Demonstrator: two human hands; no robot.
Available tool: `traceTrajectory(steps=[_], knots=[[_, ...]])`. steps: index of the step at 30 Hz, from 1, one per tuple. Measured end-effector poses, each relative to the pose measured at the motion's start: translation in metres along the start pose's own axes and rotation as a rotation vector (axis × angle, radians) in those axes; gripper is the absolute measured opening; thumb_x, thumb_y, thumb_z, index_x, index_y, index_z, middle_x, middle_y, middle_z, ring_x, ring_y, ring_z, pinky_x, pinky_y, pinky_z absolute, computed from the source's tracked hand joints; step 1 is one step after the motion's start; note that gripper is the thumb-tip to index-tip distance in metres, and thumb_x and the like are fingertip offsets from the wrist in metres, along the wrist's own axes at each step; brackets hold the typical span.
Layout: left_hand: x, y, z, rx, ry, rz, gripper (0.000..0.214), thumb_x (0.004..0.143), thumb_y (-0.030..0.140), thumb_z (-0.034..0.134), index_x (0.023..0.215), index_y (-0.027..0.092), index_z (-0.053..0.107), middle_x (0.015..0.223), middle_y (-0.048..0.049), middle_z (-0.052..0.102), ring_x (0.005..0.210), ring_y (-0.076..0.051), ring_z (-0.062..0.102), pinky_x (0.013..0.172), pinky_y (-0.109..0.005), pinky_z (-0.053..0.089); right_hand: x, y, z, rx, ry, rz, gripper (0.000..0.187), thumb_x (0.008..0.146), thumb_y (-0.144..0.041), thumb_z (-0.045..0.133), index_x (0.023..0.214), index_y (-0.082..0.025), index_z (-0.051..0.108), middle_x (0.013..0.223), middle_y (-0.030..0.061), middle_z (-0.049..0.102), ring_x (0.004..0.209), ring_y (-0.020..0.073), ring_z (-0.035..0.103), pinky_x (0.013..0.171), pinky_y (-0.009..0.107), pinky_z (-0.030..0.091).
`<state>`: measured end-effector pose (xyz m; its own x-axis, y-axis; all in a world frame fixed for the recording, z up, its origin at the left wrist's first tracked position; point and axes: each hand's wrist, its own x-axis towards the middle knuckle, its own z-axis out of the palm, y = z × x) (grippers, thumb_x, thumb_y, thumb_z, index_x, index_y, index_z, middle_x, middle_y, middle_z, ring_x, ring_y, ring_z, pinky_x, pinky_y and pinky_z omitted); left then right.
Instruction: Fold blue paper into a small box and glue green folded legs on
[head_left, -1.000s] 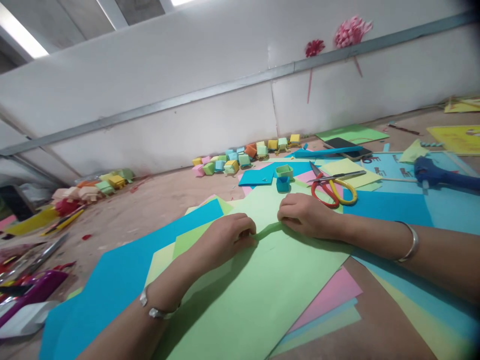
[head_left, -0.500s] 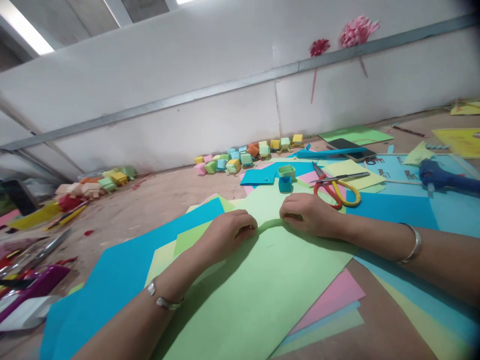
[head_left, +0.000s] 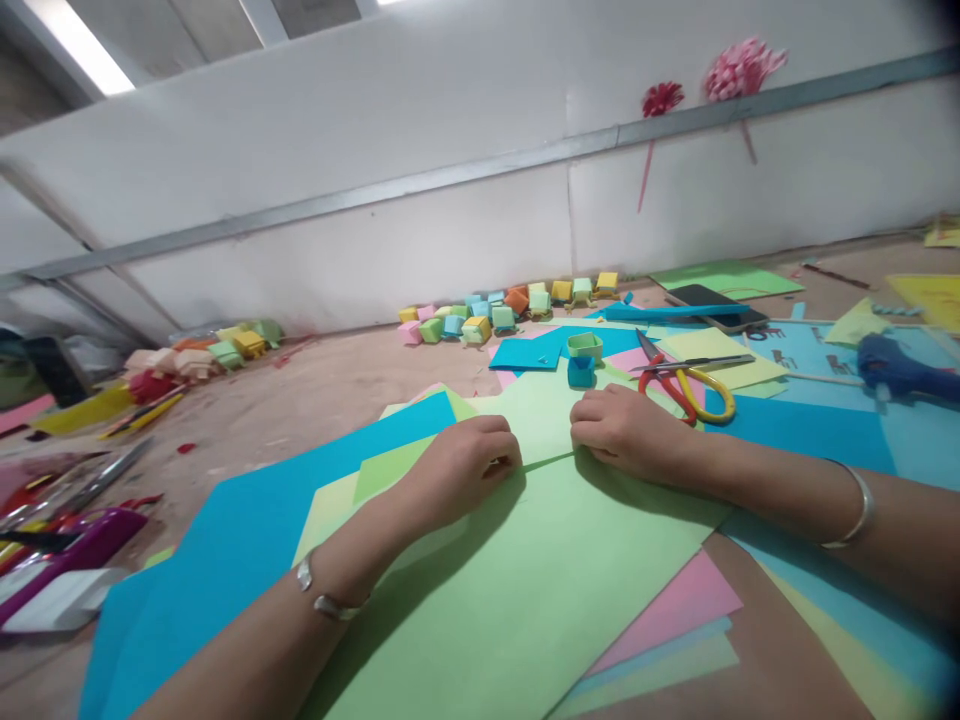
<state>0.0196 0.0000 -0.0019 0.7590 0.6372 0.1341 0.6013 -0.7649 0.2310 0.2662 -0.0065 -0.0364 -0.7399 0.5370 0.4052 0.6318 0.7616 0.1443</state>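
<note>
Between my two hands runs a narrow green paper strip (head_left: 549, 461), seen almost edge-on as a thin dark line. My left hand (head_left: 474, 462) has its fingers curled and pinches one end; my right hand (head_left: 622, 430) is closed around the other. Both rest low over a large light green sheet (head_left: 480, 590). Just beyond the right hand stand a small blue paper box (head_left: 580, 372) and a light green paper ring or box (head_left: 586, 346) behind it. Scissors with red and yellow handles (head_left: 705, 402) lie beside the right hand. The fingertips are mostly hidden.
Blue sheets (head_left: 217, 560) and pink paper (head_left: 675, 620) lie around and under the green one. Several small folded paper pieces (head_left: 476, 330) line the wall. At right are a phone (head_left: 712, 300) and a blue glue gun (head_left: 900, 368); at left, a purple tool (head_left: 90, 555).
The strip, showing its green face before, now appears as a thin line. My hands stay closed at its ends and have barely moved. The whole view has shifted slightly.
</note>
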Motion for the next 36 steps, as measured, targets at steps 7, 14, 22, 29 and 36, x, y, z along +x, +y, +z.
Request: traceTrajectory(steps=[7, 14, 22, 29, 36], knots=[[-0.001, 0.003, -0.002, 0.09, -0.071, 0.008, 0.02, 0.079, 0.0, 0.053, 0.074, 0.016, 0.065, 0.077, -0.0019, 0.061, 0.07, -0.014, 0.054, 0.061, -0.024, 0.037, 0.002, -0.006, -0.005, -0.13, -0.024, -0.033, 0.026, 0.09, -0.003, 0.045, 0.071, -0.016, 0.057, 0.072, 0.0026, 0.058, 0.069, 0.0157, 0.042, 0.062, 0.032, 0.02], [-0.001, 0.004, -0.004, 0.126, -0.088, 0.0, 0.023, 0.072, -0.003, 0.051, 0.074, 0.016, 0.064, 0.077, -0.0018, 0.061, 0.069, -0.014, 0.054, 0.059, -0.023, 0.034, 0.002, -0.011, -0.009, -0.214, -0.026, -0.054, 0.025, 0.091, -0.004, 0.046, 0.072, -0.016, 0.057, 0.072, 0.0031, 0.058, 0.069, 0.0168, 0.041, 0.063, 0.031, 0.02], [0.0, 0.006, -0.005, 0.155, -0.093, 0.007, 0.023, 0.073, -0.002, 0.049, 0.072, 0.015, 0.064, 0.075, -0.0024, 0.062, 0.067, -0.014, 0.053, 0.057, -0.024, 0.032, 0.004, -0.013, -0.009, -0.214, -0.053, -0.06, 0.026, 0.091, -0.003, 0.044, 0.073, -0.015, 0.058, 0.072, 0.0032, 0.059, 0.069, 0.0162, 0.043, 0.063, 0.032, 0.02], [-0.001, 0.005, -0.004, 0.209, -0.087, 0.037, 0.024, 0.071, -0.001, 0.048, 0.072, 0.016, 0.064, 0.073, -0.0021, 0.061, 0.066, -0.014, 0.053, 0.056, -0.025, 0.031, 0.003, -0.014, -0.009, -0.253, 0.014, -0.103, 0.031, 0.091, -0.001, 0.042, 0.068, -0.015, 0.056, 0.067, 0.0031, 0.057, 0.066, 0.0163, 0.04, 0.062, 0.032, 0.019], [-0.001, 0.004, -0.003, 0.237, -0.081, 0.065, 0.025, 0.072, -0.002, 0.046, 0.072, 0.016, 0.063, 0.072, -0.0018, 0.06, 0.066, -0.014, 0.051, 0.057, -0.025, 0.03, 0.003, -0.013, -0.007, -0.265, 0.04, -0.137, 0.032, 0.091, -0.001, 0.044, 0.065, -0.015, 0.055, 0.064, 0.0019, 0.055, 0.064, 0.0158, 0.038, 0.061, 0.032, 0.018]])
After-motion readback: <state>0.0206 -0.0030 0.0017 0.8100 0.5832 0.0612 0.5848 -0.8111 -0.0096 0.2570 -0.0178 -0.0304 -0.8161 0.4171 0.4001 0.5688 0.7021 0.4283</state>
